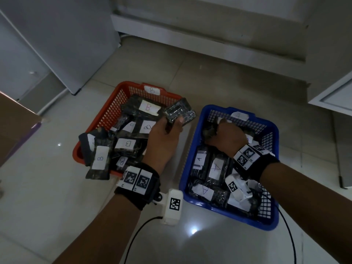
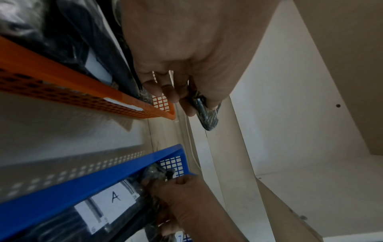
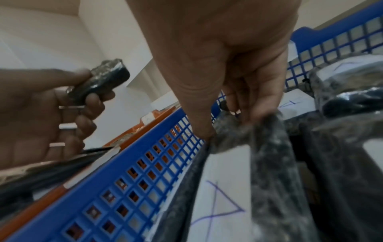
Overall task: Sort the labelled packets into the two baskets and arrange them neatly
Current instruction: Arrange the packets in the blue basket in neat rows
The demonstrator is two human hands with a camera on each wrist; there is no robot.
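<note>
An orange basket (image 1: pixel 102 119) tagged B sits at left, full of dark packets with white B labels (image 1: pixel 125 143). Beside it on the right, a blue basket (image 1: pixel 190 164) tagged A holds packets labelled A (image 1: pixel 215 168). My left hand (image 1: pixel 163 138) grips a dark shiny packet (image 1: pixel 180 111) in the air, over the gap between the baskets; its label does not show. My right hand (image 1: pixel 226 139) reaches into the blue basket and pinches the crumpled end of a dark packet (image 3: pixel 269 147) lying there. One B packet (image 1: pixel 99 162) hangs over the orange basket's front rim.
Both baskets stand on a pale glossy tiled floor (image 1: pixel 57 197). A cardboard box (image 1: pixel 13 128) is at the far left, with white cabinet panels (image 1: pixel 62 44) behind and a white cabinet (image 1: pixel 333 96) at right. Camera cables (image 1: pixel 137 233) trail from my wrists.
</note>
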